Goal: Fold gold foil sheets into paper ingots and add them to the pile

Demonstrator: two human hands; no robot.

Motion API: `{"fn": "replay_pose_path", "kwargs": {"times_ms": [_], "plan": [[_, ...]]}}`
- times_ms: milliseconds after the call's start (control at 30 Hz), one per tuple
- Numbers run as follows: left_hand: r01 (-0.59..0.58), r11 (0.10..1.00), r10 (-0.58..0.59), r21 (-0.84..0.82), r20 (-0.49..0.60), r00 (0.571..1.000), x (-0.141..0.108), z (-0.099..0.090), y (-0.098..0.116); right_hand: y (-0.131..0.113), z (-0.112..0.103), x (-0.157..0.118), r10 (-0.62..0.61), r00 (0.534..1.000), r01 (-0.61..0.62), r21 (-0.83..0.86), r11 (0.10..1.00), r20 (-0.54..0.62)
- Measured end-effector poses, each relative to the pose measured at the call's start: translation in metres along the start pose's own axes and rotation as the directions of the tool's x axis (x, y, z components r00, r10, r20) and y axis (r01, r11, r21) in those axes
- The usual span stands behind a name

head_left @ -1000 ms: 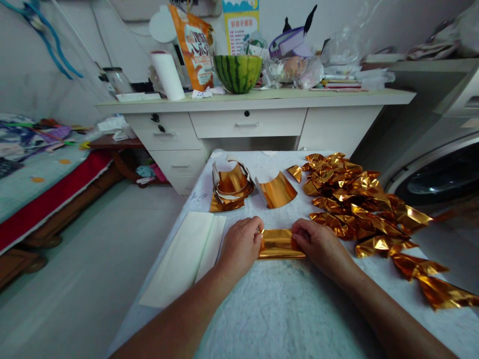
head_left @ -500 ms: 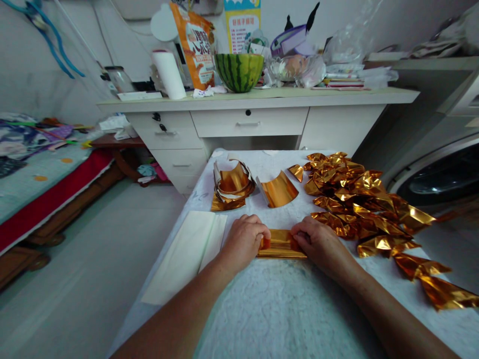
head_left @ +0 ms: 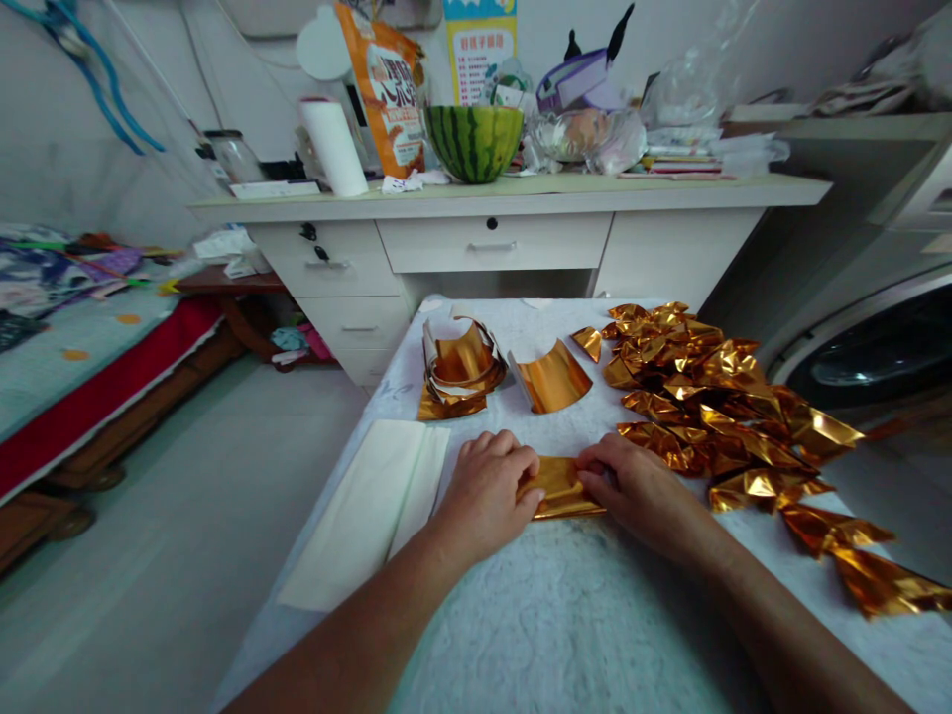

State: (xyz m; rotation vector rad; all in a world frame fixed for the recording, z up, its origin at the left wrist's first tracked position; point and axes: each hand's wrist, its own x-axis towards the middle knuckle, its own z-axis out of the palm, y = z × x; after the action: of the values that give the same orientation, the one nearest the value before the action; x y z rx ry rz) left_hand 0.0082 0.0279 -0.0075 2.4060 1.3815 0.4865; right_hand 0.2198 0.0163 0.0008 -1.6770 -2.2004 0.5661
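A folded sheet of gold foil paper (head_left: 559,484) lies on the cloth-covered table in front of me. My left hand (head_left: 495,486) grips its left end, the thumb pressed on top near the front edge. At the right end, my right hand (head_left: 632,481) pinches the same sheet between thumb and bent fingers. Just beyond stands a curved gold sheet (head_left: 554,377), and to its left a stack of curled gold sheets (head_left: 462,362). Many folded gold foil pieces (head_left: 691,397) are heaped to the right of my right hand.
White paper sheets (head_left: 357,516) lie left of my left hand. Behind the table (head_left: 535,625) is a white desk (head_left: 491,238) bearing a half watermelon (head_left: 474,142), an orange bag (head_left: 383,94) and a paper roll (head_left: 334,147). A front-loading washing machine (head_left: 855,248) stands at the right.
My left thumb has come down and right along the front of the gold sheet. The sheet's upper layer now looks flatter and smoother. My right hand has barely moved.
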Motion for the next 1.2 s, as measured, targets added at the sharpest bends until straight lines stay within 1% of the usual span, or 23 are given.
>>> {"fn": "replay_pose_path", "kwargs": {"times_ms": [67,133,267,333,467,633,767,967,1200], "plan": [[-0.027,1.000,0.027,0.007,-0.008,1.000,0.000,0.000,0.002,0.000,0.002,-0.001,0.005,1.000,-0.005,0.008,1.000,-0.012],[-0.086,0.996,0.086,-0.016,-0.003,0.996,0.000,0.000,0.004,0.000,0.003,-0.002,0.002,1.000,-0.002,-0.001,1.000,-0.028],[-0.224,0.973,0.227,-0.059,0.066,0.972,0.001,0.005,0.007,-0.003,0.004,-0.003,-0.010,1.000,0.009,-0.044,0.999,-0.026],[-0.268,0.962,0.271,-0.049,0.075,0.960,0.001,0.008,0.008,-0.003,0.005,-0.003,-0.001,1.000,0.001,-0.051,0.999,-0.013],[-0.300,0.954,0.300,-0.016,0.062,0.952,0.000,0.008,0.011,-0.003,0.006,-0.003,0.014,1.000,-0.014,-0.043,0.999,0.002],[-0.315,0.947,0.321,-0.068,0.110,0.941,0.000,0.008,0.011,-0.002,0.006,-0.004,0.013,1.000,-0.012,-0.025,1.000,0.028],[-0.306,0.949,0.313,-0.080,0.101,0.944,-0.001,0.008,0.013,0.000,0.006,-0.004,-0.004,0.999,0.006,-0.044,0.999,0.040],[-0.201,0.972,0.210,-0.121,0.070,0.975,-0.002,0.006,0.021,0.001,0.005,-0.004,-0.067,0.997,0.069,-0.118,0.991,0.026],[-0.103,0.990,0.109,-0.092,0.062,0.992,-0.002,0.009,0.026,-0.003,0.003,-0.007,-0.098,0.994,0.104,-0.142,0.984,0.051]]}}
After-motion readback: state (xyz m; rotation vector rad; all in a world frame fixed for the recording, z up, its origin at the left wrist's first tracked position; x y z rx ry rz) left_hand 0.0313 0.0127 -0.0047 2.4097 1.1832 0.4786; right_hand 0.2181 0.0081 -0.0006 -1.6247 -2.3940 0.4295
